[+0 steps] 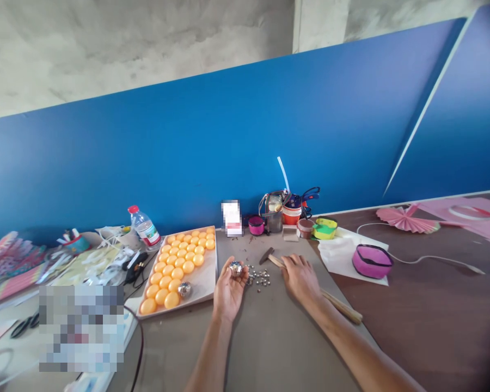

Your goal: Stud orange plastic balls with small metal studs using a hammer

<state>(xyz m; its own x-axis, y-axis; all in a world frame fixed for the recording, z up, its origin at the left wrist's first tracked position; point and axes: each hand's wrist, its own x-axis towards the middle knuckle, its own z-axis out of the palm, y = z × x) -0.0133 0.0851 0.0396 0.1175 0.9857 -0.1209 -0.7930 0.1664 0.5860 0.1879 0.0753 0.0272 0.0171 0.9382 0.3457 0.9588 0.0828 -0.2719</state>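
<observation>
1. Left hand (pixel 228 296): palm up, fingers curled round a silver ball (pixel 236 268). Probably best cradled lightly, fingertips off most of its surface.
2. Right hand (pixel 298 274): palm down over the handle of a hammer (pixel 265 256); grip tightness can't be told. Better kept clear of the bits.
3. Loose shiny bits (pixel 263 278): on the tabletop (pixel 261 337), just beside left fingertips; worth keeping bunched.
4. Tray (pixel 204 279), leftward: orange balls (pixel 184 253), another silver ball (pixel 184 289).

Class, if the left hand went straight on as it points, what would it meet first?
Probably the near edge of the beads, if the left hand is low enough; otherwise, perhaps the pink pot.
</observation>
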